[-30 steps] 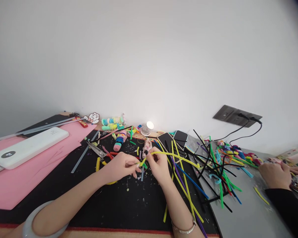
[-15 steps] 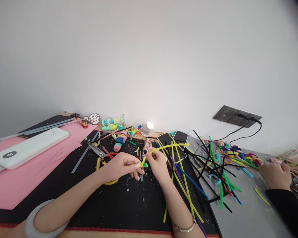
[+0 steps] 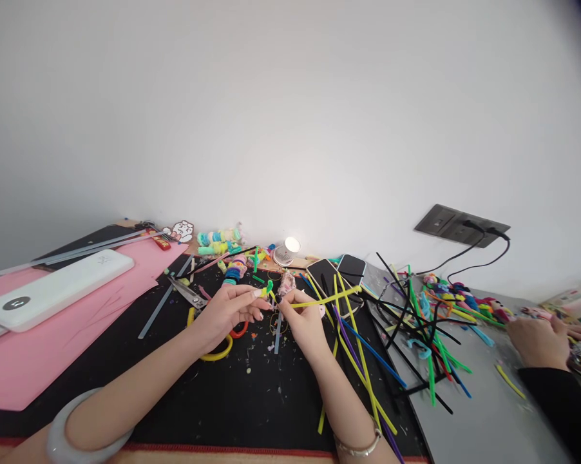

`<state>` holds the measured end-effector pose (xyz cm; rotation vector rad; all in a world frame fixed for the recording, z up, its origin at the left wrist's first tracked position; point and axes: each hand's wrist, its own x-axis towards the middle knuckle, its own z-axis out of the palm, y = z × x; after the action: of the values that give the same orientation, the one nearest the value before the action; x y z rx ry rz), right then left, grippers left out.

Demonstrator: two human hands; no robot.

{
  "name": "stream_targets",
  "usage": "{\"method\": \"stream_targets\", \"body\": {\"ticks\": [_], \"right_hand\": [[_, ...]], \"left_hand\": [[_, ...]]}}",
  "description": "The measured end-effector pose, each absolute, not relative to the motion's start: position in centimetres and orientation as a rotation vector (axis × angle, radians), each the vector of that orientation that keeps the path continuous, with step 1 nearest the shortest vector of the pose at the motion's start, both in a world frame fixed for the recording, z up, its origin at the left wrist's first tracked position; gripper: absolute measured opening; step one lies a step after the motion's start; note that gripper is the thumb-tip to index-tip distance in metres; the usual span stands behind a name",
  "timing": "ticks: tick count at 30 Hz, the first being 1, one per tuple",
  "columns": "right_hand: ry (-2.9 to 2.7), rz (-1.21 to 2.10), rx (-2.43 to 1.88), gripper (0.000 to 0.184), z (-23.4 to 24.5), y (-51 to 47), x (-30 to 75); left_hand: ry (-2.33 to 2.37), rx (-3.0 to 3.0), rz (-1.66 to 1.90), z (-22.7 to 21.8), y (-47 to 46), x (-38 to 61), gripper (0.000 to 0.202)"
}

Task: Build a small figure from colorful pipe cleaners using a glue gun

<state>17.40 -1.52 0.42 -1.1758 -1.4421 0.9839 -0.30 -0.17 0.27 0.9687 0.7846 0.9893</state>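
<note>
**You lift the green bit and the yellow stem lies flatter**

Half a second ago, your left grip (image 3: 227,314) was lower, and so was the green bit (image 3: 270,287) at its fingertips. Now both are higher up. The red loop of the scissors (image 3: 194,298) shows under your left wrist, where your hand hid it before. The yellow stem (image 3: 326,299) made a bent arch before. Now it looks almost straight, and its free end sits a little lower.

The stem is in front of you, above the surface (image 3: 261,412). It starts at the fingertips of your right grip (image 3: 304,325) and points to your right. Its long side runs sideways, tipping up a bit toward the free end. That end shows just below the phone (image 3: 352,266), across other yellow sticks (image 3: 361,351).

Your right grip is pinching the stem between thumb and finger. Your left grip is pinching the green bit, with some yellow by it. The fingertips of both are close together. You cannot tell if the bit and the stem join there.
</note>
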Motion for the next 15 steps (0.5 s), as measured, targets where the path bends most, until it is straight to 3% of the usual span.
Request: {"method": "stream_targets", "body": {"ticks": [9, 15], "right_hand": [[-1.753, 0.809, -1.164, 0.015, 0.89, -2.56, 16.85], [-1.779, 0.716, -1.146, 0.019, 0.94, -2.65, 16.96]], "left_hand": [[1.068, 1.379, 1.031, 0.94, -0.36, -0.01, 0.03], [1.193, 1.647, 0.968, 0.95, -0.69, -0.01, 0.024]]}}
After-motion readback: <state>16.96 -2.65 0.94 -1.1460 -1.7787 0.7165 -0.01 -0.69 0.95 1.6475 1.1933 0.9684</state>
